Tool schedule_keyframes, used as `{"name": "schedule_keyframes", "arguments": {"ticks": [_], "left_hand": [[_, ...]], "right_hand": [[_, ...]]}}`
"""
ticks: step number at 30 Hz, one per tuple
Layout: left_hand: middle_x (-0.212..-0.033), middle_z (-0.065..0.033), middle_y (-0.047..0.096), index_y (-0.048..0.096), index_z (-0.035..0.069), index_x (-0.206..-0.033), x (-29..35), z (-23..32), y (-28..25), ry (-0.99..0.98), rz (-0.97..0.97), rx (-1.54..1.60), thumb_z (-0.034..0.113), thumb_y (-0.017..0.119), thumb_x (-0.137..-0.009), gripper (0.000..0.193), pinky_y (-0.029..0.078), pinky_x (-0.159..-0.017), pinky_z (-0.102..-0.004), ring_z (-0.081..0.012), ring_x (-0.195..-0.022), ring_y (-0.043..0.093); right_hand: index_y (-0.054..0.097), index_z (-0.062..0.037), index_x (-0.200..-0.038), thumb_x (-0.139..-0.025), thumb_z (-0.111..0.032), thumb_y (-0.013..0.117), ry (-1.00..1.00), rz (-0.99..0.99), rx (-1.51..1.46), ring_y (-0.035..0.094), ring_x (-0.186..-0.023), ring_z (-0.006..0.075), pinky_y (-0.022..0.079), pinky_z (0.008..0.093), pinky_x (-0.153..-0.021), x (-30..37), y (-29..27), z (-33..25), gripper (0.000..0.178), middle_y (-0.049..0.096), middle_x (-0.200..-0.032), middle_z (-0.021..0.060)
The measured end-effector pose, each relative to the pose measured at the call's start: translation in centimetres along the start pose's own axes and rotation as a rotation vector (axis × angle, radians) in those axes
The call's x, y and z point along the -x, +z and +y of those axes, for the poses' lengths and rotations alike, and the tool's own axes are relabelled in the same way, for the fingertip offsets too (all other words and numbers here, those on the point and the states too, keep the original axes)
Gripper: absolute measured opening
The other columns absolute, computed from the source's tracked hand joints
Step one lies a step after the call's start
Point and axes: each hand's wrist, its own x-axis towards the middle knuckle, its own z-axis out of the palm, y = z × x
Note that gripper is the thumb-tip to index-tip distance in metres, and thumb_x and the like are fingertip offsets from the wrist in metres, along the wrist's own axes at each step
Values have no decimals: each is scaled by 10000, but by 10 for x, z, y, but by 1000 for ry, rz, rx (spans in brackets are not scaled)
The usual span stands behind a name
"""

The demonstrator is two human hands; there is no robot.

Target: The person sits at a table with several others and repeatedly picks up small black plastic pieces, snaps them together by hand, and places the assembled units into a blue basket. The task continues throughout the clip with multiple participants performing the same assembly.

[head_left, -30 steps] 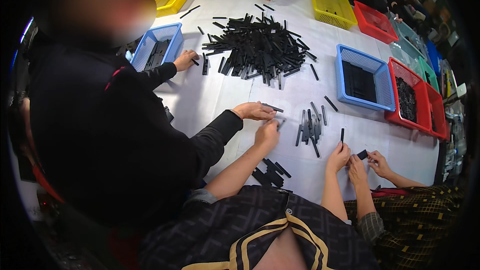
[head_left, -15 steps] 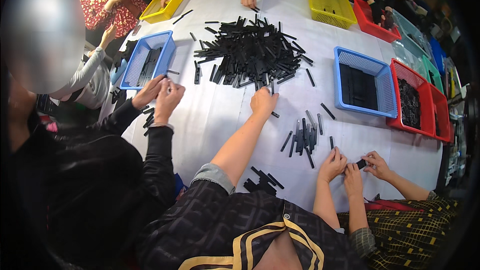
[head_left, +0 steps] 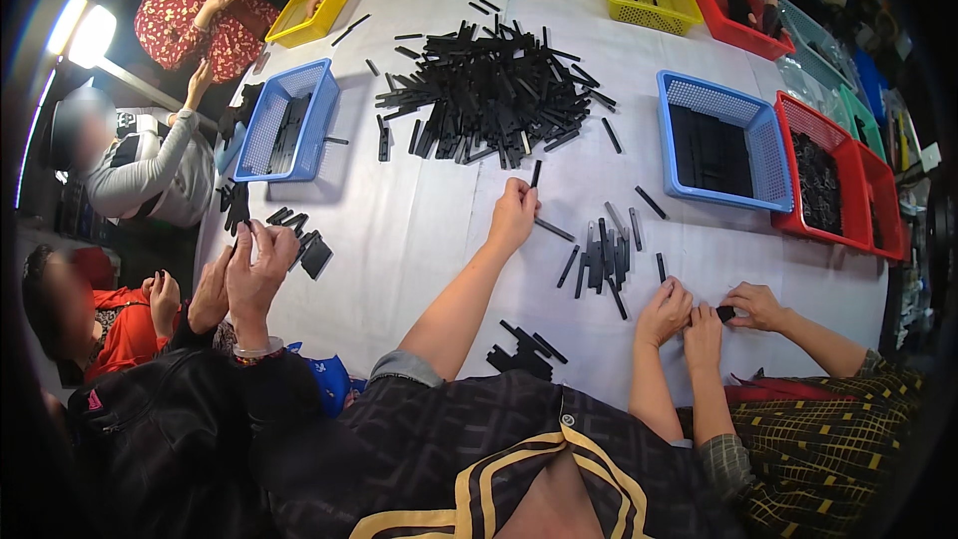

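Observation:
My left hand (head_left: 513, 217) is just in front of the near edge of a large heap of flat black strips (head_left: 489, 90). Its fingers pinch one black strip (head_left: 537, 175), which points away from me. Another dark strip (head_left: 555, 230) sticks out beside that hand; whether it is held or lies on the table, I cannot tell. My right hand (head_left: 663, 315) is at the right, fingers closed, with a short black strip (head_left: 660, 268) at its fingertips. Beyond it lies a small group of strips (head_left: 603, 262). Close to my body is another stack of black strips (head_left: 521, 351).
Right of me, a co-worker's hands (head_left: 733, 317) hold a small black piece, almost touching my right hand. A blue basket (head_left: 726, 202) and red bins (head_left: 833, 230) stand beyond. At left are another blue basket (head_left: 289, 178) and a co-worker's hands (head_left: 239, 279). Yellow baskets (head_left: 654, 15) stand at the far side.
My left hand has drawn back from the heap with a strip. My right hand stays put. The left co-worker's hands have left the blue basket, and a hand across the table has pulled back.

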Motion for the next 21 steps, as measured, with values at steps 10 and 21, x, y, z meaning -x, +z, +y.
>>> {"name": "schedule_keyframes", "arguments": {"ticks": [10, 21], "left_hand": [[-656, -73, 571, 445, 18, -898, 108, 31, -36, 21, -92, 405, 136, 455, -911, 119, 405, -479, -222, -91, -518, 492], [-719, -29, 585, 553, 26, -932, 150, 68, -63, 303, -272, -64, 208, 611, -838, 213, 443, -601, -245, -91, -639, 530]], "right_hand": [[578, -1, -975, -830, -169, 567, -177, -83, -473, 478, -801, 244, 398, 337, -688, 13, -34, -60, 222, 504, -916, 129], [582, -8, -830, -916, -163, 474, 372, -910, -1277, 484, -657, 88, 406, 226, -632, 27, -61, -152, 207, 534, -698, 3]]}}
